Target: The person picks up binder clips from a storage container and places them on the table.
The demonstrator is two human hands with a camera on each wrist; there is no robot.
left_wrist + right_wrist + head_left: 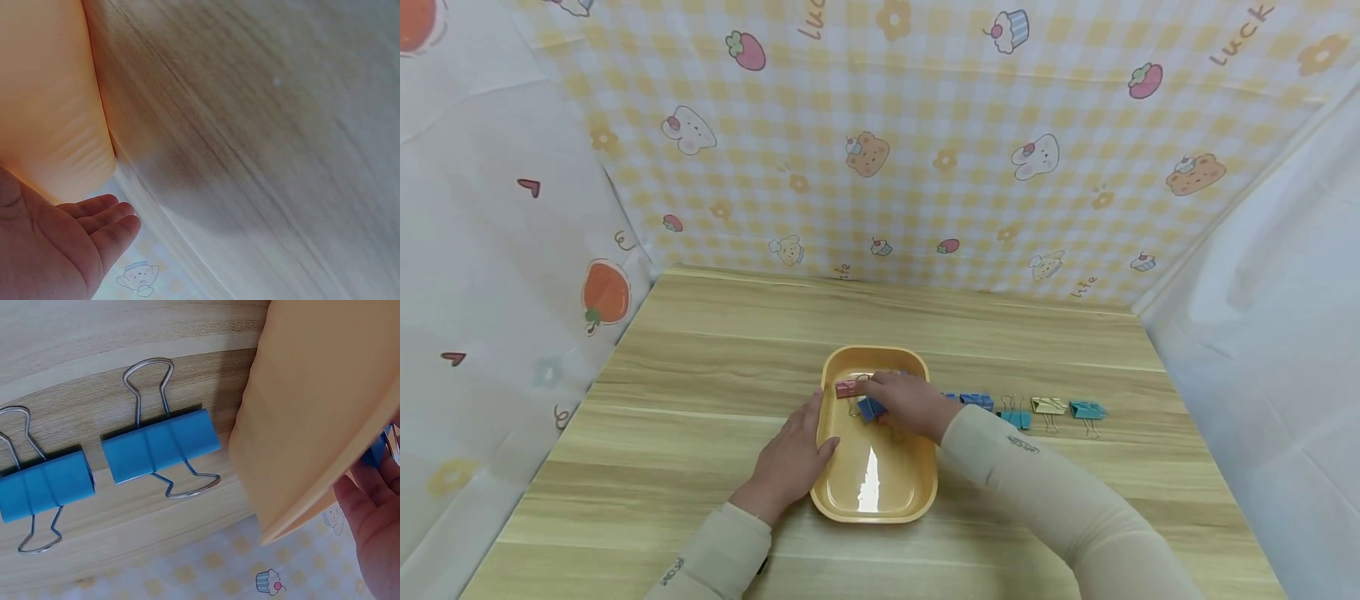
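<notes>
A yellow-orange plastic tray [874, 492] stands on the wooden table. Along its left side rests my left hand [792, 454], fingers extended against the outer wall and thumb over the rim; in the left wrist view that hand's [59, 240] fingers look straight. My right hand [906, 404] reaches into the tray from the right and pinches a blue binder clip [869, 408]; its fingertips are partly hidden. In the right wrist view the blue clip's edge [376, 451] shows beside the fingers. Near that hand, a red binder clip [846, 389] lies inside the tray.
Right of the tray, several binder clips lie in a row: a blue one [977, 402], a teal one [1015, 418], a yellow one [1048, 406] and another teal one [1086, 410]. A patterned cloth [917, 200] hangs behind the table.
</notes>
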